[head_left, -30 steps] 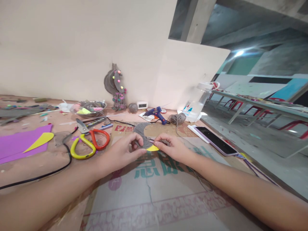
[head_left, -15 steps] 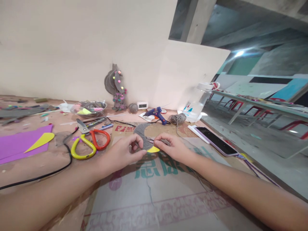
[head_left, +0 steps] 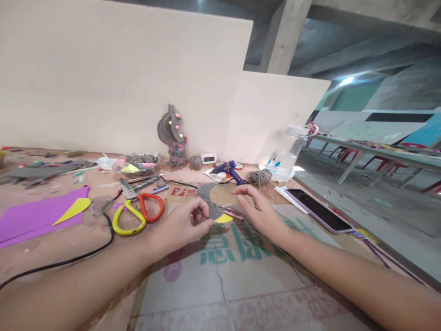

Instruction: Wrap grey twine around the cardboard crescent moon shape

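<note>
A grey yarn-wrapped crescent [head_left: 206,195] stands above the cardboard, with a yellow piece [head_left: 223,218] showing at its lower end. My left hand [head_left: 189,221] has the crescent's lower left edge between thumb and bent fingers. Just right of the crescent is my right hand [head_left: 260,210], its thumb and fingers apart and nothing visible between them. A small pinkish slender item [head_left: 234,212] lies beneath its fingers, too blurred to name. Loose grey yarn trails below the right wrist.
Scissors [head_left: 129,225] with yellow and red handles and purple sheets [head_left: 41,214] lie left. Behind are a blue glue gun [head_left: 229,170], a grey yarn ball [head_left: 258,177] and a clear bottle [head_left: 284,154]. A phone [head_left: 319,210] lies right, near the table edge.
My right hand has opened and moved slightly right and up, away from the crescent. My left hand keeps its hold. The whole view has shifted a little.
</note>
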The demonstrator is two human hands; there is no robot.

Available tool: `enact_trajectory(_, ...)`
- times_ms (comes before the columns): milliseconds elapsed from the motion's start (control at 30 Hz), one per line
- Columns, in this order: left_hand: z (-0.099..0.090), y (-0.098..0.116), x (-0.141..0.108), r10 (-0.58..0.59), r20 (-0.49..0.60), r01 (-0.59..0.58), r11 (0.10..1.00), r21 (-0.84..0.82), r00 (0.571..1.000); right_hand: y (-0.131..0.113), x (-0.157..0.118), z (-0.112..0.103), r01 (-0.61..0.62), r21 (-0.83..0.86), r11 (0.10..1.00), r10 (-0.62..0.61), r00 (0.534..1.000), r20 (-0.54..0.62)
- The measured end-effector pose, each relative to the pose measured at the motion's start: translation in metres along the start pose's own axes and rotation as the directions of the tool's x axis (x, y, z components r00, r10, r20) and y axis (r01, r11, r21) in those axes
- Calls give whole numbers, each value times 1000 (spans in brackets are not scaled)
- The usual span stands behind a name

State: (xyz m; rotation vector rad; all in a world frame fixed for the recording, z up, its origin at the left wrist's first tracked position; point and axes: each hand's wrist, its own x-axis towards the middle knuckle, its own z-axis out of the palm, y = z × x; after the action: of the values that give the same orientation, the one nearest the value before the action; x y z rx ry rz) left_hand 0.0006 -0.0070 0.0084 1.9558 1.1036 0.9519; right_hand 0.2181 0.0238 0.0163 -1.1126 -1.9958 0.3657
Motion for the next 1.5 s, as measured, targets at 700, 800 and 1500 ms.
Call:
enact_trajectory(700,-6,-6,1,132,-153,-117,988,105,979,-6,-4,4,179,-4,984,-171,947,273)
enact_trajectory(800,-6,-7,2,110,-146,-98,991,88,983,-7,-5,4,196,-5,981,-186,939,288)
enact_trajectory(1500,-5,1,0,53,0,-53,989,136,999,-9,-7,3,177,-1,984,-168,936,309)
